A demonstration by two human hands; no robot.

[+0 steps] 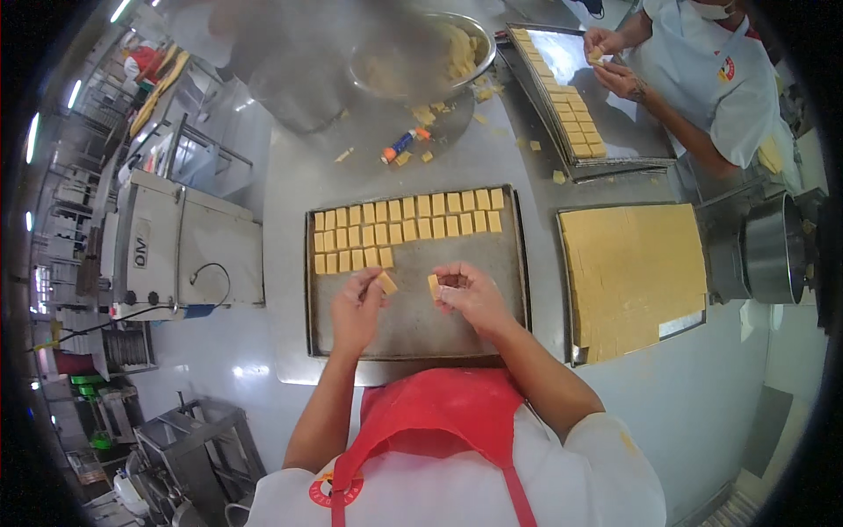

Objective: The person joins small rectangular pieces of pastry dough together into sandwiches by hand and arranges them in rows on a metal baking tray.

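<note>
My left hand point(361, 300) pinches a small rectangular piece of yellow dough point(387, 283) between thumb and fingers. A second dough piece point(434, 288) is in the grip of my right hand point(471, 293). Both hands are over a metal baking tray point(454, 329) on the table before me. Two full rows of dough rectangles point(408, 219) lie along the tray's far side. A shorter third row point(346, 261) starts at the left and ends just beyond my left hand. The lower part of the tray shows bare metal.
At right, a tray holds a cut dough sheet point(632, 270). A co-worker's hands point(609, 69) hold dough above another tray point(625, 125). A metal bowl of dough point(484, 49), a blue-and-orange tool point(402, 146) and scraps point(425, 117) sit farther back. A blurred shape hides part of the bowl.
</note>
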